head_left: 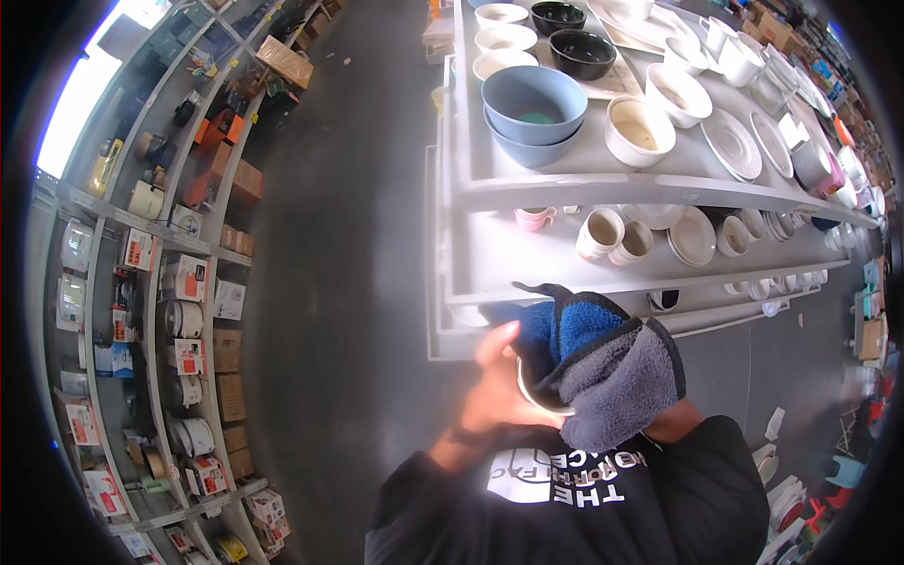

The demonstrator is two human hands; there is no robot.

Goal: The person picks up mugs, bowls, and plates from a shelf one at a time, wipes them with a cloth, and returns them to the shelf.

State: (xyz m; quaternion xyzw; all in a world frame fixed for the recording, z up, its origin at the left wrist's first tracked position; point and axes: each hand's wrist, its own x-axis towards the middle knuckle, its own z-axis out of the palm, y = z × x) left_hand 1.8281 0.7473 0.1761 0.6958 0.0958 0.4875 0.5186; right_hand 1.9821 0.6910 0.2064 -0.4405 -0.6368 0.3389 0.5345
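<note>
My left hand is closed round a white cup or bowl, thumb toward its rim. Most of that vessel is hidden by a thick towelling cloth, blue on one part and grey on the other, with dark edging. The cloth is bunched over the vessel's mouth and partly inside it. My right hand holds the cloth from the other side; only a bit near the wrist shows, and its fingers are covered. Both hands are in front of my chest, near the close end of a white shelf rack.
Stacked blue bowls, a cream ramekin, black bowls and white plates crowd the rack's top. Cups stand on its lower tier. Tall shelving with boxes lines the left, across a grey floor.
</note>
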